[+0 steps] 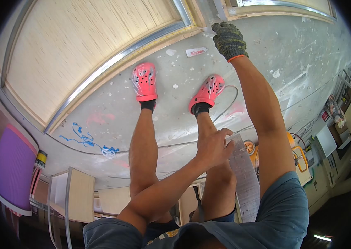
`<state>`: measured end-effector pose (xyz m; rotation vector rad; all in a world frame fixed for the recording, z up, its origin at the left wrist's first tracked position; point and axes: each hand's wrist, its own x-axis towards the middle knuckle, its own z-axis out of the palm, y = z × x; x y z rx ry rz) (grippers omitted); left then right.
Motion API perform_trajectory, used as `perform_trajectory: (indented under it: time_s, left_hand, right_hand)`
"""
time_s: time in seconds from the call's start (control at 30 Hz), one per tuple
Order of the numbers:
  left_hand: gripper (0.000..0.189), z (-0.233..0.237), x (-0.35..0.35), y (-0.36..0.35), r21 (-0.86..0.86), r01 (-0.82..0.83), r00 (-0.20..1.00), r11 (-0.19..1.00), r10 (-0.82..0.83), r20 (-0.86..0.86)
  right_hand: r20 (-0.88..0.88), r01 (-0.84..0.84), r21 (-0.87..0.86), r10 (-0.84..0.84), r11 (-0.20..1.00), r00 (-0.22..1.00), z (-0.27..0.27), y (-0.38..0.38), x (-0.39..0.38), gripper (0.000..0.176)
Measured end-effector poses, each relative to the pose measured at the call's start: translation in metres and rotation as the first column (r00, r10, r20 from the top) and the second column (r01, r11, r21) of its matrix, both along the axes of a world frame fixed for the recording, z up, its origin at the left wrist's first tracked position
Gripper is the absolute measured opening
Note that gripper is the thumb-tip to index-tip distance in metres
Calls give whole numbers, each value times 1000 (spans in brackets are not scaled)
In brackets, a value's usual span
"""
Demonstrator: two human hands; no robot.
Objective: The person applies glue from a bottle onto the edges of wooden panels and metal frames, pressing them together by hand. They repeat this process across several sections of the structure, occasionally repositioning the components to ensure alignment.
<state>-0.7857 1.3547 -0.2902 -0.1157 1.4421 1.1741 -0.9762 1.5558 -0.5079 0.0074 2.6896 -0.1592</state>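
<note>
My right hand [230, 40] wears a dark knitted glove with an orange cuff. It reaches far forward, its fingers curled beside the corner of a wooden panel frame [117, 62] edged with metal strip. Whatever those fingers hold is hidden. A pale scrap [209, 32] shows at the fingertips. My left hand [213, 148] is bare and hovers over my right leg, with its fingers loosely bent and apart and nothing visible in them. On the floor between the frame and my pink clogs [145, 81] lies a white tube [196, 52] with red lettering.
A second framed panel [275, 14] lies at the upper right. Blue string [83, 137] and a cable [175, 145] lie on the stained concrete floor. An orange machine [298, 155] and a grey plank [244, 178] are at my right. A purple ribbed object [15, 166] stands far left.
</note>
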Motion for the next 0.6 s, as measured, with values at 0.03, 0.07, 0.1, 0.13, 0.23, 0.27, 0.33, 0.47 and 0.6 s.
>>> perform_trajectory:
  time_s: [0.03, 0.07, 0.1, 0.13, 0.23, 0.27, 0.33, 0.47, 0.6]
  left_hand:
    - [37, 0, 0, 0, -3, 2, 1000, 1000, -2, 1]
    - [37, 1, -1, 0, -3, 1, 1000, 1000, -1, 2]
    - [37, 1, -1, 0, -3, 3, 1000, 1000, -3, 7]
    - [37, 0, -1, 0, -4, 5, 1000, 1000, -5, 12]
    - [38, 1, -2, 0, -4, -1, 1000, 1000, 1, 17]
    - [38, 1, -2, 0, -4, -1, 1000, 1000, 2, 17]
    - [38, 1, -2, 0, -6, -5, 1000, 1000, 5, 26]
    - [38, 1, -2, 0, -4, -7, 1000, 1000, 7, 29]
    - [38, 2, -4, 0, -1, 0, 1000, 1000, 0, 26]
  right_hand:
    - [-3, -3, 3, 3, 1000, 1000, -1, 0, 0, 40]
    - [-2, -4, 3, 4, 1000, 1000, -1, 0, -1, 40]
    - [-8, 20, -5, -20, 1000, 1000, -2, 0, -1, 40]
    - [-14, 44, -12, -45, 999, 999, -2, -1, -2, 40]
    - [-41, 44, -29, -45, 999, 998, -2, -1, -2, 41]
    - [-41, 44, -28, -45, 999, 998, -2, -2, -3, 41]
    - [-15, 36, -19, -37, 999, 999, -2, -3, -6, 43]
    - [-56, 1, -31, -3, 1000, 998, -10, -2, -4, 42]
    - [-40, 12, -16, -13, 1000, 999, -14, -3, -4, 42]
